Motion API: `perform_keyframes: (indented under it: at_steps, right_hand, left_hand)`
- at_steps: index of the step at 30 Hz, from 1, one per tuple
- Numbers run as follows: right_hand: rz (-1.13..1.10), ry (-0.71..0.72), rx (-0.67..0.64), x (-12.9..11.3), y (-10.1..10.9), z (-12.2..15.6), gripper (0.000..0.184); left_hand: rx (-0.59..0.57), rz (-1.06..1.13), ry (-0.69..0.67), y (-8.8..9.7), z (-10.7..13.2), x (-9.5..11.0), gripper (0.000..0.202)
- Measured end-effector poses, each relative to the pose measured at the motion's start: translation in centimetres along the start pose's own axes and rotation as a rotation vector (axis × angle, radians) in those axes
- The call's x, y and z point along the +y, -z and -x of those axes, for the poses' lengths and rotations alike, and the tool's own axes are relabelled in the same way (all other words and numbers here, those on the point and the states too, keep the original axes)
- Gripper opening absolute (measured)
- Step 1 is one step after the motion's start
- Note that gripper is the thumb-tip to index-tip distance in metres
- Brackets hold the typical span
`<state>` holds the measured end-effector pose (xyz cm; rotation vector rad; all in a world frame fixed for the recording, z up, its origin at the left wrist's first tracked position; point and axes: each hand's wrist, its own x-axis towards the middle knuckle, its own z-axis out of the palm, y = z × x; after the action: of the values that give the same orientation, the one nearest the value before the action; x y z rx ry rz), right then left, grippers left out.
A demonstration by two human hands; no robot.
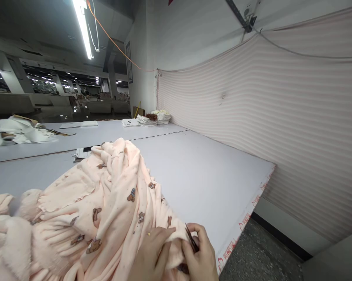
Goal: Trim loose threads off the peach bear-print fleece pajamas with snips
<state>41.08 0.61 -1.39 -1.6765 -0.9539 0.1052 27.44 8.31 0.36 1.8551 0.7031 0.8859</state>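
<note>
A pale pink plush garment (117, 195) with small brown bear prints lies heaped in folds on the grey-white table. Its lower right edge is between my two hands. My left hand (152, 253) is closed on the cloth, thumb and fingers pressing it from above. Just to the right, my right hand (203, 253) is closed around small dark thread snips (192, 239), whose pointed tip sticks up beside the garment's edge. Whether the blades touch the cloth I cannot tell. Fluffy trim (16, 246) of the garment shows at the lower left.
The table (199, 168) ends at the right in an edge with red-printed tape (242, 226). Stacks of folded cloth (161, 117) stand at the back. White scraps (23, 130) lie at the far left. A striped sheet (252, 97) hangs along the right wall.
</note>
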Motion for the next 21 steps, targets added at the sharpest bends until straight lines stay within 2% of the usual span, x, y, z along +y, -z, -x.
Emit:
perform_keyframes:
  at_steps: [1, 3, 5, 9, 11, 15, 19, 21]
  right_hand:
    - [0.048, 0.022, 0.006, -0.1, 0.3, -0.5, 0.008]
    - [0.160, 0.066, -0.010, -0.1, 0.7, -1.4, 0.018]
    - [0.230, 0.085, -0.116, -0.1, 1.1, -2.1, 0.025]
    - [0.088, 0.036, -0.339, -0.1, 2.1, -1.9, 0.012]
    - [0.049, 0.066, -0.343, -0.3, 2.5, -1.3, 0.017]
    - [0.140, 0.172, -0.252, -1.2, 2.8, -0.8, 0.023]
    - [0.002, 0.070, -0.295, -2.2, 2.6, -1.3, 0.024]
    - [-0.037, 0.048, -0.344, -2.4, 2.7, -1.4, 0.020]
  left_hand:
    - [-0.116, 0.179, 0.163, 0.2, -0.4, 0.3, 0.020]
    - [-0.243, 0.561, 0.451, 0.5, -1.1, 0.7, 0.016]
    - [-0.264, 0.859, 0.562, 0.6, -1.5, 1.0, 0.016]
    - [-0.268, 1.091, 0.544, 0.2, -1.6, 1.7, 0.020]
    - [-0.273, 1.137, 0.520, 0.2, -1.5, 2.1, 0.022]
    - [-0.304, 1.206, 0.528, 0.3, -1.5, 2.0, 0.029]
    - [-0.367, 1.221, 0.545, 0.5, -1.6, 1.3, 0.036]
    - [-0.397, 1.151, 0.562, 0.3, -1.3, 1.3, 0.039]
